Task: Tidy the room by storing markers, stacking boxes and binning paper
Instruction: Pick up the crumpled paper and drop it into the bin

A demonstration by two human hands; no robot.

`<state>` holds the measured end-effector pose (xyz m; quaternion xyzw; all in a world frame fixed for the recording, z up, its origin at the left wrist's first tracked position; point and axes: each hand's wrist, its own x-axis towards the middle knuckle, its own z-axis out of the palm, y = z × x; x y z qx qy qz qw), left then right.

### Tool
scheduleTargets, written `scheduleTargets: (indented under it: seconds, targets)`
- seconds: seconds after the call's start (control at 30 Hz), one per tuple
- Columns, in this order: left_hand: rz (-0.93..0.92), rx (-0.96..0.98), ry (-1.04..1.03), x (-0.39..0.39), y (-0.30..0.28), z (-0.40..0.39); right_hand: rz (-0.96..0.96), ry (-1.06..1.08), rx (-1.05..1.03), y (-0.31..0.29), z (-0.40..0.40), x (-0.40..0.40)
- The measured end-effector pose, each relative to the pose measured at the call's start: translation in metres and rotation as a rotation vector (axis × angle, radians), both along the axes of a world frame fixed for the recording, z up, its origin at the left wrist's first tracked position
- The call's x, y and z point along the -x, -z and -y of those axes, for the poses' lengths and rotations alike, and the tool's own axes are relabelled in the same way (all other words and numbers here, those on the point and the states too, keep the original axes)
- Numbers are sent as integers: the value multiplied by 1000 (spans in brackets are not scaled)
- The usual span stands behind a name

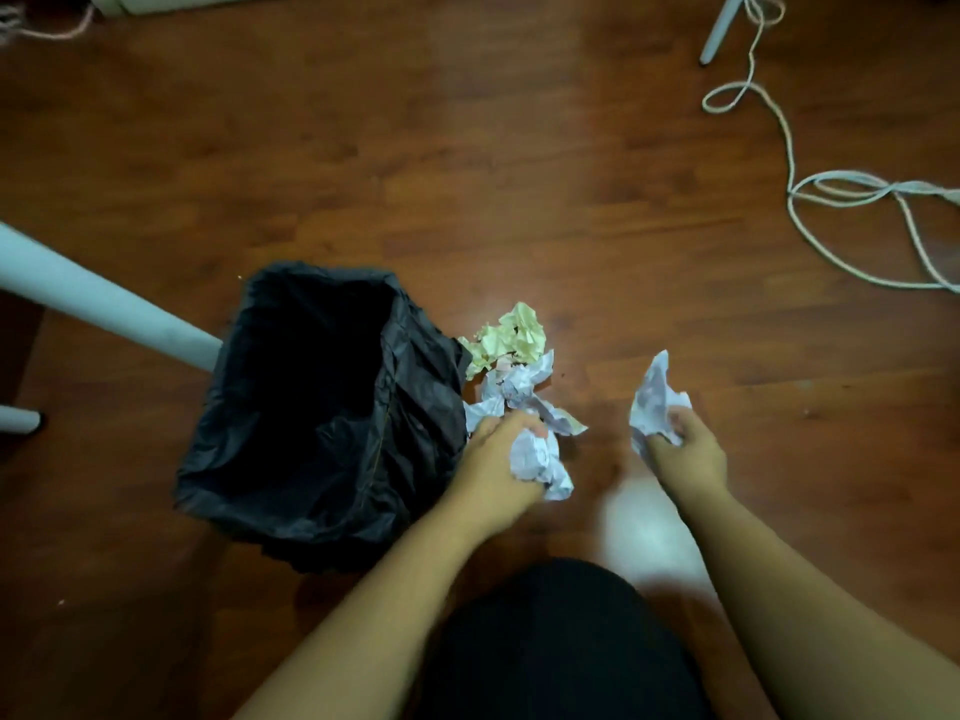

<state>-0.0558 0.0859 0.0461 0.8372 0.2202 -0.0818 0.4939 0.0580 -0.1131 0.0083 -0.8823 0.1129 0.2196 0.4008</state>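
A: Listing from the left: one pale, round table leg (104, 309), slanting across the brown wood-plank floor (519, 200) and ending at the bin.

B: Next entry?

A: One waste bin lined with a loose black plastic bag (322, 407), mouth wide open, standing on the floor just left of the paper. Judged to be set there so each ball needs only a short carry. I cannot tell whether anything lies inside; the interior is too dark.

B: And the loose paper?

A: One crumpled pale-yellow paper ball (511, 337), on the floor touching the bag's right side. Below it, crumpled white sheets with faint print (519, 392), also on the floor, not yet binned.

B: Hands?

A: Left hand (498, 459), fingers curled round a crumpled white paper wad (537, 459), low over the white sheets beside the bin. Probably gathering more from the heap before dropping the lot in. Right hand (685, 454), well apart from the bin, fingers pinching a second crumpled white paper piece (655, 402) that stands up above the knuckles. Both hands loaded suggests clearing the pile in fewer trips.

B: Remainder?

A: One dark-clothed knee (561, 641) at the lower edge; one white cord (810, 200) looped across the floor at far right, near a thin white leg (719, 28).
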Motion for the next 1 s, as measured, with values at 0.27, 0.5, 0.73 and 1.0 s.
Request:
scheduleTargets:
  seconds: [0.27, 0.5, 0.73, 1.0]
  targets:
    - [367, -477, -300, 24, -159, -106, 188, -523, -627, -166, -156, -6]
    - [-335, -466, -595, 123, -120, -123, 199, -1060, -151, -163, -234, 13]
    - [80, 175, -1042, 111, -75, -147, 109, -775, -282, -118, -245, -5]
    - [525, 384, -1176, 49, -61, -184, -22, -625, -522, -113, -264, -43]
